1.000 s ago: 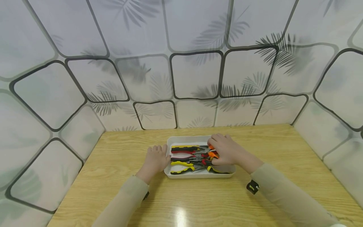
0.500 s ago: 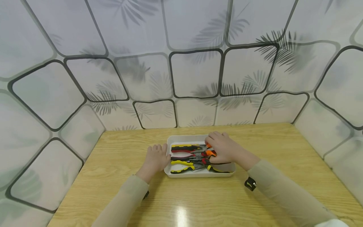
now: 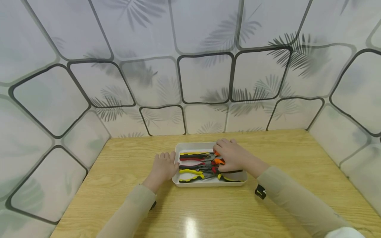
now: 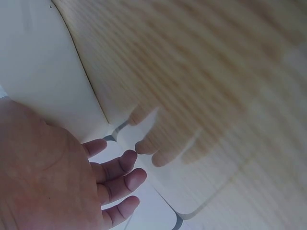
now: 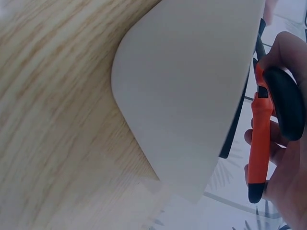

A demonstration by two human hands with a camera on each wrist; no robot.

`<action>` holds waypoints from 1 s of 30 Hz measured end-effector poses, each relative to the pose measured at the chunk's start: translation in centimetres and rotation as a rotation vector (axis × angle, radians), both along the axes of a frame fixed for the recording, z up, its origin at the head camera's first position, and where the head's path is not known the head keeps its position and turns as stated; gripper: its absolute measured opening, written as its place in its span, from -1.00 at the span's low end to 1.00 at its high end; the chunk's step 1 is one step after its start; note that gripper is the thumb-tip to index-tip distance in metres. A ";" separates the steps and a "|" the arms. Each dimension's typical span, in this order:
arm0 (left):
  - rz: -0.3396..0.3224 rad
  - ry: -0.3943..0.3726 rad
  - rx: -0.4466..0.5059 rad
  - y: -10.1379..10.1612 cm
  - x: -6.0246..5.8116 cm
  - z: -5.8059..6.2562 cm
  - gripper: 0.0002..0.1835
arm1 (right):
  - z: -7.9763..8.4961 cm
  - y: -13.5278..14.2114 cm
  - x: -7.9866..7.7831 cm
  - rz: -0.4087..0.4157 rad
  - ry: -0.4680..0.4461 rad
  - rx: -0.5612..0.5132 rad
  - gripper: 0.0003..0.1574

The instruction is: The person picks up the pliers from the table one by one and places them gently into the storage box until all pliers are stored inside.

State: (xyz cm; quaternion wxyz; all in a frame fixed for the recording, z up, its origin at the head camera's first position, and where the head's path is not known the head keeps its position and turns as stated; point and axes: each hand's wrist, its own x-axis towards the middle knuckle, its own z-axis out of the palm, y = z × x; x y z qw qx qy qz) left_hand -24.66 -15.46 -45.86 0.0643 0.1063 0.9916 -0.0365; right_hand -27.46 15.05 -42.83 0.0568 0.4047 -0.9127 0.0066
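Note:
A white tray (image 3: pixel 208 184) holds several pliers, mostly lying side by side, some with yellow-and-black handles (image 3: pixel 190 180) and some with red-and-black ones. Over its right part, my right hand (image 3: pixel 235 157) grips a pair of pliers with orange-and-black handles (image 5: pixel 260 148). Its handles lie across the palm in the right wrist view, while the tips are hard to make out. My left hand (image 3: pixel 162 168) rests at the tray's left edge, thumb against the rim. In the left wrist view its fingers (image 4: pixel 117 187) are loosely extended beside the tray wall (image 4: pixel 43 57).
The tray stands on a light wooden table (image 3: pixel 190 211) with wood-grain markings. Behind it and at both sides rise pale walls (image 3: pixel 205 79) with dark rounded outlines and leaf prints. A small black device (image 3: pixel 260 191) is at the right wrist.
My right hand has shifted slightly left over the tray, bringing the orange-handled pliers along. The left hand and the tray stay in place.

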 end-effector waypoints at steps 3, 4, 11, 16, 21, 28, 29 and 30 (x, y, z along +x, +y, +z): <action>0.001 -0.010 -0.001 0.0 0.1 0.0 -0.42 | -0.1 0.0 -0.1 0.006 0.007 -0.002 -0.48; 0.001 -0.011 0.001 0.0 0.1 0.0 -0.43 | -0.2 0.0 -0.1 0.007 0.008 -0.005 -0.48; -0.002 -0.017 -0.005 0.0 0.0 -0.4 -0.42 | -0.3 0.1 -0.1 0.020 0.000 -0.018 -0.45; 0.007 -0.021 -0.007 0.0 0.1 -0.4 -0.42 | -0.5 0.0 -0.2 0.037 0.008 -0.016 -0.42; 0.006 -0.010 0.010 0.1 0.3 0.1 -0.46 | -0.6 -0.1 -0.3 0.042 0.020 -0.022 -0.38; -0.002 0.013 0.017 0.1 0.4 0.5 -0.48 | -0.7 0.1 -0.4 0.027 0.003 -0.027 -0.40; -0.002 0.014 0.018 0.1 0.4 0.5 -0.48 | -0.7 0.1 -0.4 0.024 0.002 -0.025 -0.41; -0.001 0.013 0.020 0.1 0.4 0.4 -0.48 | -0.7 0.2 -0.4 0.018 -0.003 -0.023 -0.41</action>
